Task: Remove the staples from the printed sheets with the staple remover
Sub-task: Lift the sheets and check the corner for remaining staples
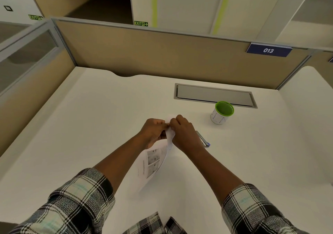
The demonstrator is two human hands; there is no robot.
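Observation:
The printed sheets (pixel 153 163), white with small pictures and text, hang lifted off the white desk (pixel 90 125) between both hands. My left hand (pixel 154 131) pinches their top corner from the left. My right hand (pixel 183 134) pinches the same corner from the right, fingertips touching the left hand's. A metal and blue tool (pixel 203 140), a stapler or staple remover, lies on the desk just right of my right wrist, partly hidden by it. No staple is visible.
A white cup with a green rim (pixel 222 114) stands to the right, beyond the hands. Behind it a grey cable hatch (pixel 214 94) is set into the desk. Tan partition walls (pixel 144 53) enclose the desk at the back and left.

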